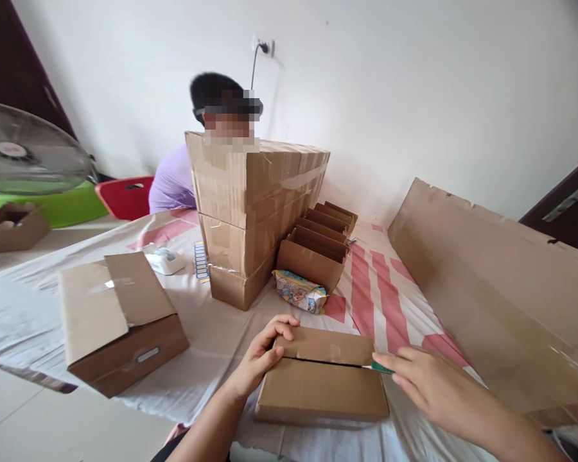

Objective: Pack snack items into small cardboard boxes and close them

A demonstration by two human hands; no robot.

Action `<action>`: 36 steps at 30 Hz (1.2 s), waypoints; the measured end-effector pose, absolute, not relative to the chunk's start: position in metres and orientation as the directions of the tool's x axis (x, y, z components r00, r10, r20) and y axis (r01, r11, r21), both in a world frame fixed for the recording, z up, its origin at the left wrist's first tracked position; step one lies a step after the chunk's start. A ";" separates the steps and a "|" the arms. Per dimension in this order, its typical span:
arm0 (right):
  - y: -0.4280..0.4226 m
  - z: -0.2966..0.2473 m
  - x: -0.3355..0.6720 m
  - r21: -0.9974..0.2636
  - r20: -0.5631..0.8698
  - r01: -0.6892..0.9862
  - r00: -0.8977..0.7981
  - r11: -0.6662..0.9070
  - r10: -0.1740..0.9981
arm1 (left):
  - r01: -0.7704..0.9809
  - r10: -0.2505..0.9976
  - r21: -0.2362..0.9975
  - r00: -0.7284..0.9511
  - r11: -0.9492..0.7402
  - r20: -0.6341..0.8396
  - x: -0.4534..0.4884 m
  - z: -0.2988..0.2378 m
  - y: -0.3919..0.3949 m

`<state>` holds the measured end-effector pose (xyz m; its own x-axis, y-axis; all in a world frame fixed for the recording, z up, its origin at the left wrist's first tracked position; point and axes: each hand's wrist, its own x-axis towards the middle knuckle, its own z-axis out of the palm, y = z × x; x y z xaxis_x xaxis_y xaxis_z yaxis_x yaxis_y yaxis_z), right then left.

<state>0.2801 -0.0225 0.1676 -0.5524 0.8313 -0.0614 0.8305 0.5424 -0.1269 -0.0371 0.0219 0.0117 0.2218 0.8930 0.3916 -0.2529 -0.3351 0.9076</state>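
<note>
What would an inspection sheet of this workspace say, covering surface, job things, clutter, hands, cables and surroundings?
Surface: pale tablecloth with pink stripes, wrinkled.
Job's things: small carton, dark seam across its top; green tool at the seam's right end.
Clutter: stacked cartons, patterned pack, white device, larger carton at left.
Hands: left hand on the small carton's left side; right hand holds the green tool.
Cables: black cable at wall socket; lower end hidden.
Surroundings: person behind the stack; fan; red chair.

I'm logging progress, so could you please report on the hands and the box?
Left hand on box, far left corner. Right hand holding green cutter at right end of seam. Packet beyond box, clear of both hands.
</note>
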 end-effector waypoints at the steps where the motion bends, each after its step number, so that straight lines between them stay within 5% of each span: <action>1: -0.025 0.168 0.291 -0.139 -0.072 0.844 -0.530 0.518 0.845 | -0.255 0.894 0.907 0.218 -0.334 0.391 -0.037 0.012 0.022; 9: -0.028 0.118 0.360 -0.351 -0.027 0.886 -0.333 0.303 0.943 | -0.270 0.896 0.899 0.189 -0.346 0.402 -0.037 0.012 0.021; 18: -0.039 0.021 0.381 -0.278 -0.170 0.954 -0.163 0.112 0.972 | -0.327 0.924 0.893 0.118 -0.310 0.364 -0.035 0.017 0.016; 21: -0.035 0.025 0.374 -0.266 -0.125 0.951 -0.198 0.159 0.972 | -0.309 0.940 0.906 0.089 -0.288 0.329 -0.034 0.020 0.016; 26: -0.019 0.067 0.332 -0.322 0.395 0.876 -0.221 0.360 0.892 | -0.311 0.935 0.902 0.095 -0.299 0.342 -0.033 0.020 0.017; 29: -0.013 0.096 0.293 -0.315 0.564 0.792 -0.287 0.523 0.775 | -0.324 0.932 0.897 0.103 -0.300 0.349 -0.035 0.019 0.018; 31: -0.010 0.113 0.272 -0.358 0.546 0.720 -0.356 0.595 0.759 | -0.336 0.931 0.891 0.094 -0.305 0.354 -0.036 0.016 0.020; 36: 0.005 0.144 0.242 -0.504 0.247 0.587 -0.605 0.633 0.757 | -0.339 0.924 0.899 0.163 -0.278 0.347 -0.039 0.009 0.022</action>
<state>0.2417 0.0054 0.1442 -0.6045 0.7573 0.2472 0.5872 0.6333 -0.5041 -0.0393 0.0221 0.0089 0.1627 0.9237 0.3469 -0.3389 -0.2779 0.8988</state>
